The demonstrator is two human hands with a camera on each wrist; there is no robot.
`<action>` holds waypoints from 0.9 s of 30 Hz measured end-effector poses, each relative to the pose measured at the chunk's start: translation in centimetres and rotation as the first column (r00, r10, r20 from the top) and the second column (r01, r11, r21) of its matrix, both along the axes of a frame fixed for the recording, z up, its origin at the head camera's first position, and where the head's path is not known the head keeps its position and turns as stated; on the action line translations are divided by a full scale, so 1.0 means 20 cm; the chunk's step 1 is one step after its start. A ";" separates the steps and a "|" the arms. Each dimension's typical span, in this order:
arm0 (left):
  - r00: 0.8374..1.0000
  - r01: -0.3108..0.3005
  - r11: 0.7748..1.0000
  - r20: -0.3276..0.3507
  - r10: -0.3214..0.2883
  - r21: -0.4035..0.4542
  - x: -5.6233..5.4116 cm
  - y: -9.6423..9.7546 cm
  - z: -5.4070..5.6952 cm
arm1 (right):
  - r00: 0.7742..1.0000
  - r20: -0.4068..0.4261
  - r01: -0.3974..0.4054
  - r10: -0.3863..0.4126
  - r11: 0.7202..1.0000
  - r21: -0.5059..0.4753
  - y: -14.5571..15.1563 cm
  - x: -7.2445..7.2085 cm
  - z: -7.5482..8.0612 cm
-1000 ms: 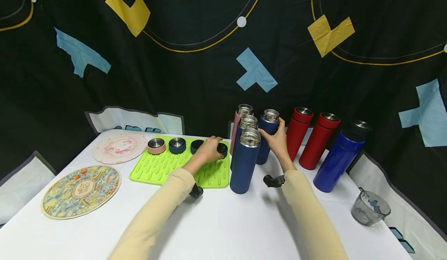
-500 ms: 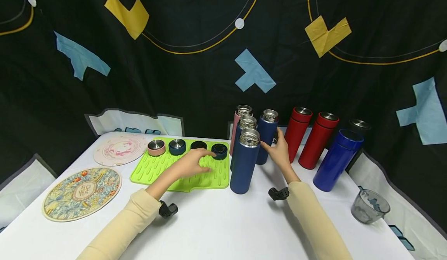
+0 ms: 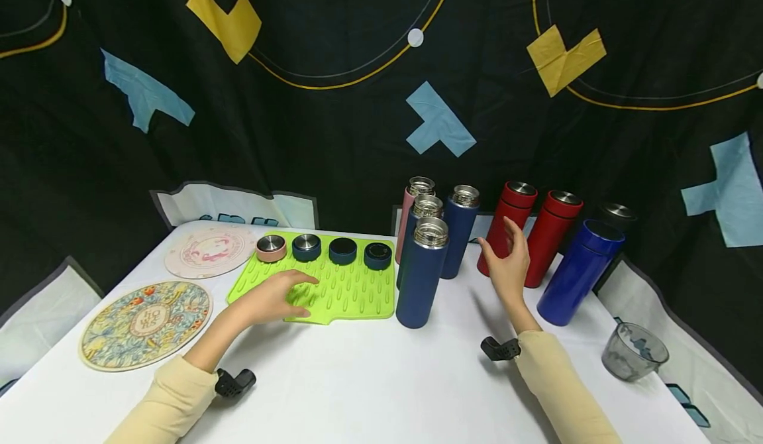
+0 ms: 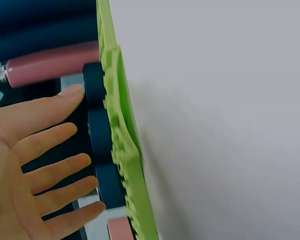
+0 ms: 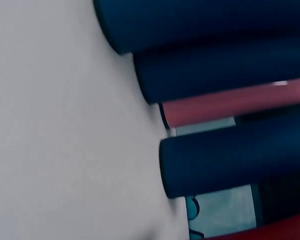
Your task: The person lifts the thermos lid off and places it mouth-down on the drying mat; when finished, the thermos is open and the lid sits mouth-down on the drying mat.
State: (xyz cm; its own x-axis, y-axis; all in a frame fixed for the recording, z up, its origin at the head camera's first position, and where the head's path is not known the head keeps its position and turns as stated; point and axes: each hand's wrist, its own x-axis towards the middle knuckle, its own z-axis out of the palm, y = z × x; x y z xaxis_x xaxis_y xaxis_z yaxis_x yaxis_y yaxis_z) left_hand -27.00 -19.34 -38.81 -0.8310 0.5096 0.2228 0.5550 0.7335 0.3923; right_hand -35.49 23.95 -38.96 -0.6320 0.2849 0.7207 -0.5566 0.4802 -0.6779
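I see the left grip [image 3: 271, 299] spread, holding nothing, near the green mat [image 3: 360, 295], four lids [image 3: 342, 252] along its far side. Right grip [image 3: 508, 268] likewise spread, unloaded, near a red bottle [image 3: 517, 203]; four uncapped bottles [image 3: 422, 278] stand left of it on the desk [image 3: 387, 384].

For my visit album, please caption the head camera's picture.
Left hand by a green mat with four lids, right hand near red bottles, lidless bottles standing between.
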 end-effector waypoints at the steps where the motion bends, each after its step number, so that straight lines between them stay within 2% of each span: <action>1: 1.000 -0.004 1.000 0.003 0.004 -0.006 0.01 -0.02 0.00 | 1.000 -0.009 0.017 -0.017 1.000 -0.021 0.01 0.00 0.00; 6: 0.999 -0.042 0.999 0.023 0.042 -0.023 0.02 -0.09 -0.03 | 0.996 0.010 0.088 -0.088 0.991 -0.098 0.07 -0.06 0.00; 12: 0.996 -0.054 0.997 0.070 0.058 -0.048 0.02 -0.15 -0.05 | 0.987 0.064 0.150 -0.145 0.984 -0.091 0.11 -0.13 -0.04; 20: 0.982 -0.081 0.995 0.165 0.091 -0.063 0.03 -0.17 -0.04 | 0.962 0.228 0.153 -0.151 0.988 0.010 0.13 -0.20 -0.09; 22: 0.979 -0.085 0.994 0.179 0.095 -0.063 0.03 -0.17 -0.05 | 0.957 0.244 0.155 -0.159 0.987 0.035 0.14 -0.21 -0.11; 27: 0.976 -0.091 0.994 0.192 0.102 -0.062 0.03 -0.18 -0.06 | 0.960 0.241 0.140 -0.145 0.989 0.039 0.15 -0.21 -0.12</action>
